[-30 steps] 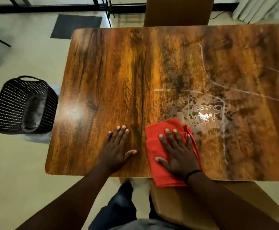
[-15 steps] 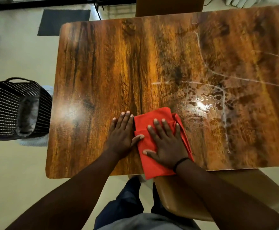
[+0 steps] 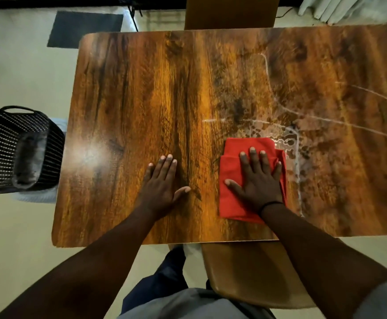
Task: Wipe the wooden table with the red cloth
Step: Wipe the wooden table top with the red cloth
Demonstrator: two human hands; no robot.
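Where the pale floor meets the left edge of the view, a black woven basket [image 3: 15, 148] stands beside the tabletop [image 3: 128, 107], with something grey and soft lying inside it. A dark mat [image 3: 84, 28] lies on the floor beyond the far left corner. On the bare wood, near the front edge, the left hand [image 3: 161, 184] rests palm down, grasping nothing; its fingers [image 3: 168, 164] lie straight and close together, and the thumb is spread out to the right. Well apart from it, to the right, the red cloth [image 3: 230, 183] lies folded flat on the tabletop, near the front edge. The right hand [image 3: 258, 183] presses flat on top of the cloth, its fingers [image 3: 253, 157] extended and slightly fanned rather than curled around the fabric, the thumb stretched to the left across the red surface. A thin dark band circles that wrist. Just beyond and to the right of the cloth, whitish wet streaks and blotches [image 3: 296, 143] mark the wood, touching the cloth's far right corner. A brown chair seat [image 3: 245, 272] shows below the front edge, under the right forearm.
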